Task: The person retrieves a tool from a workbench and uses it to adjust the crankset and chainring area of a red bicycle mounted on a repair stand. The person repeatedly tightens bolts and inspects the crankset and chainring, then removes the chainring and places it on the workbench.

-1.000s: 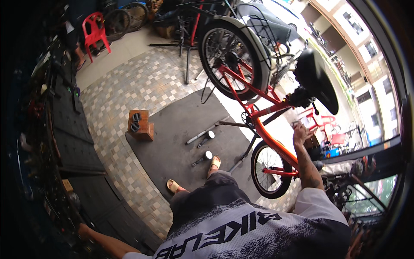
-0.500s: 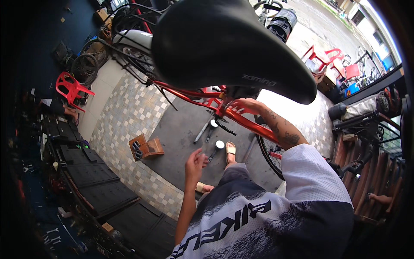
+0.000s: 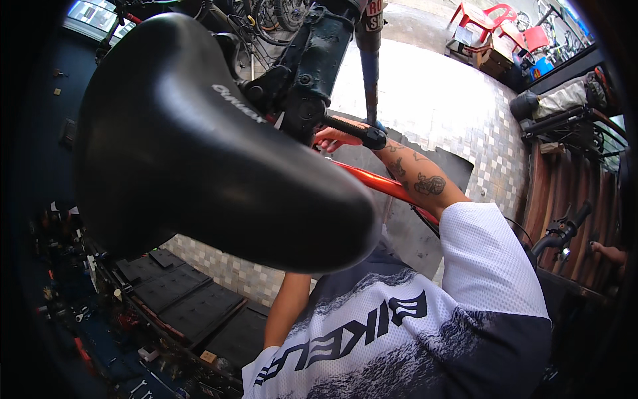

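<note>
While both hands showed half a second ago, the smooth black saddle (image 3: 199, 153) now looms at left, hiding the left hand; its state cannot be told. Right hand (image 3: 336, 140) near scuffed metal clamp (image 3: 320, 56), fingers perhaps curled, grip unclear. Glossy orange tube (image 3: 382, 181) below. Saddle: pale lettering. Mesh shirt (image 3: 492, 259): dark block letters.
</note>
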`<state>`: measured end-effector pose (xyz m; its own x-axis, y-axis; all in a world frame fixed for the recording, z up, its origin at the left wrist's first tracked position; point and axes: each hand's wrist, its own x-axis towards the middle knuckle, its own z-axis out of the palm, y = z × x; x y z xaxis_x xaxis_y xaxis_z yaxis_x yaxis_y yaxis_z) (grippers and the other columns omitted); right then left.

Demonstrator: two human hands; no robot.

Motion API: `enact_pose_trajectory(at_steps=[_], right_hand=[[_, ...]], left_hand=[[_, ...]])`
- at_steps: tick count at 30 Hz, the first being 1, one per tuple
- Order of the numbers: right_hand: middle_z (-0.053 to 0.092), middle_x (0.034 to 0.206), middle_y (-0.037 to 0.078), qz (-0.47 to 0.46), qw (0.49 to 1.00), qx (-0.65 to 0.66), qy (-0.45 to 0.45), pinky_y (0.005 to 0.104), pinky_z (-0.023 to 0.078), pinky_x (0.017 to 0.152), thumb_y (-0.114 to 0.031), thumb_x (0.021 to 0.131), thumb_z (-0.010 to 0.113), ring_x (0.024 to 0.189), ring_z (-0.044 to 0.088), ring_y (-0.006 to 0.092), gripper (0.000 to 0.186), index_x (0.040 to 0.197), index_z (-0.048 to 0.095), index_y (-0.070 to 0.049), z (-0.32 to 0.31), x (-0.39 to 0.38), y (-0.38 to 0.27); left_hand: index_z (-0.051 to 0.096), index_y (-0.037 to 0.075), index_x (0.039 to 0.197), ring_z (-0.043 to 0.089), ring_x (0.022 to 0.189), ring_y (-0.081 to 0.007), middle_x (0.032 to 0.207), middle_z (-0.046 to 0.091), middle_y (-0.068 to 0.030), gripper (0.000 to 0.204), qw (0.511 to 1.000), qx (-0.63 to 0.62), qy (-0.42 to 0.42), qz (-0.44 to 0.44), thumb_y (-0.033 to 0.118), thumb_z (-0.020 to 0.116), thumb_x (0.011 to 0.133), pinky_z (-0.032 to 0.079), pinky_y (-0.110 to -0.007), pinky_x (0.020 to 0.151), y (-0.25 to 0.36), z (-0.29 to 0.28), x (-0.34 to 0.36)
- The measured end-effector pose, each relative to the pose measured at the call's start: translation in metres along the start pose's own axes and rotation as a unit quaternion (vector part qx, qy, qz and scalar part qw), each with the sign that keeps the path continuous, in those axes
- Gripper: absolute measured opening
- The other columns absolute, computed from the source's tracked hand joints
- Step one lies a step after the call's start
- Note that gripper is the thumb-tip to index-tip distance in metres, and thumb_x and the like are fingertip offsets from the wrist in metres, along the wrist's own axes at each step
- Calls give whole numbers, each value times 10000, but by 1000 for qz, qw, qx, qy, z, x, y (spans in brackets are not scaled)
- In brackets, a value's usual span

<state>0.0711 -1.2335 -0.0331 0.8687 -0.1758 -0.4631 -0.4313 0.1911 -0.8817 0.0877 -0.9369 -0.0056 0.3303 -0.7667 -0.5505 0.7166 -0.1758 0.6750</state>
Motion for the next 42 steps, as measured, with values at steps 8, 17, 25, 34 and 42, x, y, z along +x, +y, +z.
enact_pose_trajectory(at_steps=[8, 17, 25, 34, 42], right_hand=[[730, 823, 17, 72, 991, 47, -99, 254, 604, 618, -319, 922, 819, 708, 699, 93, 339, 1048, 773, -7, -8, 0, -15], [703, 801, 46, 36, 995, 24, -95, 261, 622, 637, -294, 853, 824, 679, 695, 125, 357, 943, 758, 46, -6, 9, -19], [718, 785, 59, 23, 995, -10, -96, 245, 612, 631, -283, 861, 808, 673, 698, 114, 338, 913, 745, 45, -6, 9, -24], [729, 820, 77, 63, 986, -38, -152, 270, 636, 655, -276, 863, 815, 703, 723, 127, 329, 907, 733, 40, -14, 18, -34], [752, 856, 89, 77, 983, -27, -164, 288, 656, 655, -266, 832, 841, 737, 752, 162, 339, 923, 742, 44, -13, 30, -31]], left_hand=[[637, 58, 1161, 730, 980, -228, 1074, 747, -129, 257, 998, 1, 49, -49, 294, 647, 1059, 603, -367, 848, 15, 11, -5], [660, 84, 1142, 718, 1001, -236, 1063, 748, -112, 218, 997, -7, 57, -57, 283, 655, 1053, 585, -390, 890, 14, 11, -3], [662, 74, 1145, 718, 994, -229, 1061, 751, -118, 207, 993, -2, 83, -84, 257, 660, 1047, 587, -381, 876, 18, 20, -4], [661, 51, 1158, 724, 987, -254, 1070, 746, -140, 194, 989, -6, 116, -94, 216, 637, 1058, 601, -379, 862, 20, 27, -2], [660, 38, 1143, 731, 969, -252, 1063, 742, -155, 180, 988, -32, 122, -87, 196, 632, 1060, 609, -390, 871, 17, 28, -2]])
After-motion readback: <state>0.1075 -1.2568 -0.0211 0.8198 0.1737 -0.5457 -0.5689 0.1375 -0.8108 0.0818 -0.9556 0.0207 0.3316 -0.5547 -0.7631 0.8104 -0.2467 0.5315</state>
